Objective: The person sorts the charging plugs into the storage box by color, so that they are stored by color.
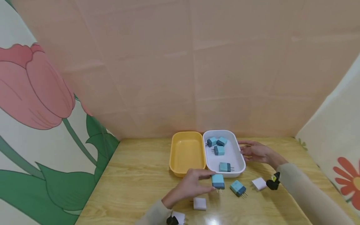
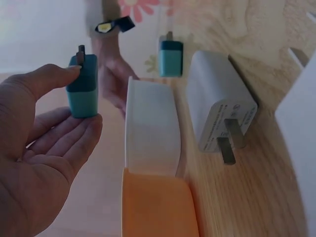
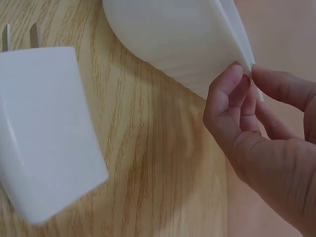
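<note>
My left hand [image 1: 192, 184] pinches a two-tone blue plug charger [image 1: 217, 181] between thumb and fingers, just in front of the white tray [image 1: 240, 170]. In the left wrist view, that charger [image 2: 82, 91] is upright with its prongs toward the top. My right hand [image 1: 257, 152] is at the white tray's right side. The right wrist view has its thumb and curled fingers [image 3: 224, 89] pinching the tray's rim [image 3: 232, 34]. Inside the tray lie several blue chargers, one [image 1: 224, 167] close to the front wall.
A yellow tray [image 1: 174, 167] stands against the white tray's left side. On the wooden table in front lie a blue charger [image 1: 237, 188] and white chargers, one at right [image 1: 259, 184], one near the left hand [image 1: 199, 203], another by the left wrist [image 1: 178, 217].
</note>
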Demonstrator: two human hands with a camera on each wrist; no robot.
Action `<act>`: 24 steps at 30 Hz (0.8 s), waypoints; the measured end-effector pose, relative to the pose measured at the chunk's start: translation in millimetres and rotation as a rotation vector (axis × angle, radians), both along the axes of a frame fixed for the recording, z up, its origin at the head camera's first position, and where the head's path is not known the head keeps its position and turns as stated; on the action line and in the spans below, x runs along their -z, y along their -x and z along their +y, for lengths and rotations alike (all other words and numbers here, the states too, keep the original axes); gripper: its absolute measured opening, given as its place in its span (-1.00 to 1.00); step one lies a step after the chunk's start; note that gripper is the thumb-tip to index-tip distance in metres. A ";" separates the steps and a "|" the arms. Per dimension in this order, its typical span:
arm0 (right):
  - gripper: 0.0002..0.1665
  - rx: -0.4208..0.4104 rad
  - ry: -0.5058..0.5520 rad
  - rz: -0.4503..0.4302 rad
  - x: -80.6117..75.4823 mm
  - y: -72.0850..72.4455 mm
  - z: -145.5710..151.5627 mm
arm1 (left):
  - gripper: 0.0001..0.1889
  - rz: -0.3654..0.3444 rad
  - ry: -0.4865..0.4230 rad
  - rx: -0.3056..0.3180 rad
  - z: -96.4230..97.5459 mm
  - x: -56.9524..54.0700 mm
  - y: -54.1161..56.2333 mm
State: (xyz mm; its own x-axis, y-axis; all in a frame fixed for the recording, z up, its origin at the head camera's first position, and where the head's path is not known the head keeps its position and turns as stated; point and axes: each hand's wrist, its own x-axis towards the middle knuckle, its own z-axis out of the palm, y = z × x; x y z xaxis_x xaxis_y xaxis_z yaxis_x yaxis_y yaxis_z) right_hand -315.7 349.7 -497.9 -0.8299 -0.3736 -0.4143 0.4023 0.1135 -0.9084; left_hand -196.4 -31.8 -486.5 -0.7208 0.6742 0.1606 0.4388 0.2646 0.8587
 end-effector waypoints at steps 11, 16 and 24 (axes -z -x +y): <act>-0.18 0.006 -0.026 0.025 4.9 2.1 1.0 | -0.49 0.005 0.022 -0.053 -2.5 -0.1 10.9; -0.19 0.008 -0.017 0.027 5.0 1.2 1.3 | -0.48 -0.026 0.011 -0.062 -6.7 -1.7 16.1; -0.18 0.000 -0.015 0.023 3.7 0.0 0.8 | -0.48 -0.036 0.028 -0.077 -10.0 -18.1 22.9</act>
